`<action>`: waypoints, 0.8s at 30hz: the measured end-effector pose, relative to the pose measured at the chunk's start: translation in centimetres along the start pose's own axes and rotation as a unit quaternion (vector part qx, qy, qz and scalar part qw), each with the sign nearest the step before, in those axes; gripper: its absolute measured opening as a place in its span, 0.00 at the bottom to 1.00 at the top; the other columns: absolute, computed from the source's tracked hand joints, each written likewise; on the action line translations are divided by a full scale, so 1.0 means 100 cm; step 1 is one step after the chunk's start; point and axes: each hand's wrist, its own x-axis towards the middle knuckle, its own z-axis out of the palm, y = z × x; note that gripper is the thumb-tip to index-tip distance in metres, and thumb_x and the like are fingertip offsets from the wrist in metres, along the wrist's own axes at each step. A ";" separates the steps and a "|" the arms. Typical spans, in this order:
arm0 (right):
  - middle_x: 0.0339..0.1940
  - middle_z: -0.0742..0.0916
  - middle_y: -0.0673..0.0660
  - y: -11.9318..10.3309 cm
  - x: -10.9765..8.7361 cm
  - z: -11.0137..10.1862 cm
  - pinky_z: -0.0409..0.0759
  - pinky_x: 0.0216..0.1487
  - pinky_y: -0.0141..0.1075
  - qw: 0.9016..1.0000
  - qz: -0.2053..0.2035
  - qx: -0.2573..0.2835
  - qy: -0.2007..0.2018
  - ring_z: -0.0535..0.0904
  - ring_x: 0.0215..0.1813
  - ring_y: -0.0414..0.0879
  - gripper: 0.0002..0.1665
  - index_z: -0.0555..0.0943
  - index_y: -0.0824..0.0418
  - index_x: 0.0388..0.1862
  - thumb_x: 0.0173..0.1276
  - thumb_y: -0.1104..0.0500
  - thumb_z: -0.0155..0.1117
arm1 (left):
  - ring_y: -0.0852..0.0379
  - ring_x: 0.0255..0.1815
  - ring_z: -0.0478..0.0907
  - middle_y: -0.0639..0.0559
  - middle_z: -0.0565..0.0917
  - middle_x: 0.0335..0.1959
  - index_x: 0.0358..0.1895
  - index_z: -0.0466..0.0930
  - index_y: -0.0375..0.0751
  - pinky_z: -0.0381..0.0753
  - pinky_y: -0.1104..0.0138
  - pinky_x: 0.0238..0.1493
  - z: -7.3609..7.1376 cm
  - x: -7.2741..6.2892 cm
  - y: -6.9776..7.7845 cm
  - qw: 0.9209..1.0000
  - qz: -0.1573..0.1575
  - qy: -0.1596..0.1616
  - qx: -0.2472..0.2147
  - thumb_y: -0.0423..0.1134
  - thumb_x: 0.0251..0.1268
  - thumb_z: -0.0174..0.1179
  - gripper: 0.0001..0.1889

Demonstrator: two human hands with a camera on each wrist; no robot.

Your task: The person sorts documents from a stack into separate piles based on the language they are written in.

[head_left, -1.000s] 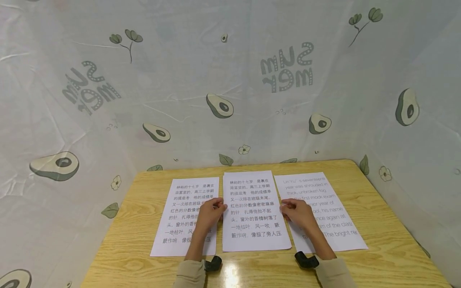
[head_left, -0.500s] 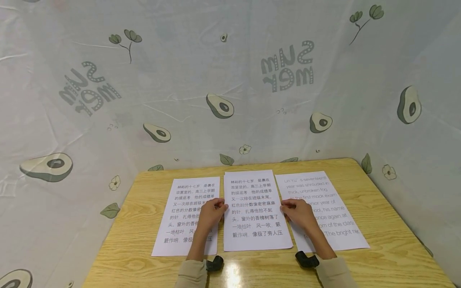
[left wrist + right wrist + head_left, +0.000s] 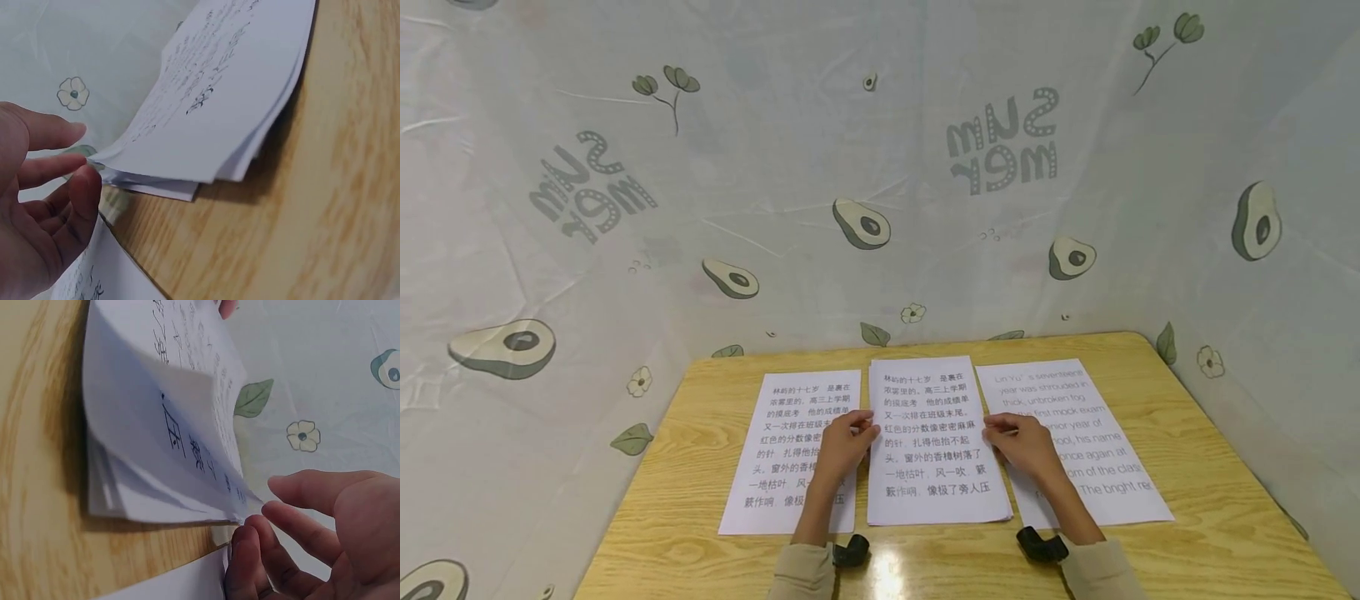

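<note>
A stack of white sheets printed with Chinese text (image 3: pixel 928 450) lies in the middle of the wooden table. At its left edge, my left hand (image 3: pixel 842 446) pinches the paper between curled fingers. Opposite, my right hand (image 3: pixel 1026 446) pinches the right edge at about the same height. Close up in the left wrist view, the stack (image 3: pixel 244 112) bows upward toward my fingertips, its layered sheets casting a shadow on the wood. From the right wrist, the top sheet (image 3: pixel 144 400) bends up and separates from those beneath, with printing showing under it.
Left of the stack lies paper with Chinese text (image 3: pixel 756 467), partly under my left forearm. A sheet of English text (image 3: pixel 1105 458) lies slanted on the right, overlapped by my right hand. Behind the wooden table (image 3: pixel 1210 467) hangs a pale curtain (image 3: pixel 775 167) with avocado prints.
Both hands stay at the stack's side edges, and the papers keep their places. Only the head view has shifted slightly.
</note>
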 end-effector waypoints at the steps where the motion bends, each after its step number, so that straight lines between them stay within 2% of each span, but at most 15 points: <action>1: 0.45 0.93 0.61 0.000 0.000 0.000 0.83 0.36 0.33 1.000 -0.004 -0.004 0.003 0.88 0.39 0.46 0.19 0.89 0.64 0.59 0.73 0.57 0.72 | 0.57 0.34 0.82 0.46 0.86 0.46 0.64 0.86 0.37 0.86 0.69 0.31 0.000 0.000 0.001 1.000 0.000 0.001 -0.006 0.39 0.71 0.70 0.21; 6: 0.46 0.93 0.62 -0.002 0.001 0.001 0.84 0.39 0.31 1.000 -0.019 -0.007 0.014 0.90 0.48 0.54 0.22 0.88 0.66 0.59 0.69 0.58 0.76 | 0.58 0.36 0.83 0.46 0.87 0.45 0.63 0.86 0.37 0.84 0.70 0.30 0.000 -0.002 0.005 1.000 0.008 0.008 -0.015 0.34 0.66 0.72 0.22; 13: 0.46 0.92 0.63 -0.003 0.001 0.004 0.86 0.35 0.32 1.000 0.006 0.018 0.014 0.92 0.43 0.50 0.23 0.87 0.68 0.60 0.68 0.62 0.74 | 0.57 0.36 0.81 0.45 0.87 0.45 0.62 0.87 0.37 0.81 0.71 0.30 0.003 -0.002 0.005 1.000 0.007 0.023 -0.004 0.29 0.59 0.74 0.24; 19: 0.45 0.91 0.64 -0.003 0.000 0.005 0.87 0.33 0.34 1.000 0.009 0.024 0.009 0.91 0.41 0.48 0.22 0.87 0.69 0.60 0.68 0.63 0.73 | 0.55 0.40 0.79 0.45 0.85 0.46 0.59 0.88 0.39 0.80 0.70 0.35 0.006 -0.002 0.006 0.999 0.013 0.037 0.024 0.29 0.61 0.72 0.21; 24: 0.46 0.90 0.64 -0.005 -0.001 0.005 0.88 0.34 0.35 0.999 0.017 0.035 0.005 0.90 0.40 0.46 0.22 0.86 0.69 0.60 0.69 0.64 0.73 | 0.56 0.38 0.80 0.47 0.86 0.44 0.59 0.88 0.39 0.81 0.70 0.35 0.006 -0.002 0.008 0.999 0.017 0.034 0.016 0.28 0.63 0.71 0.20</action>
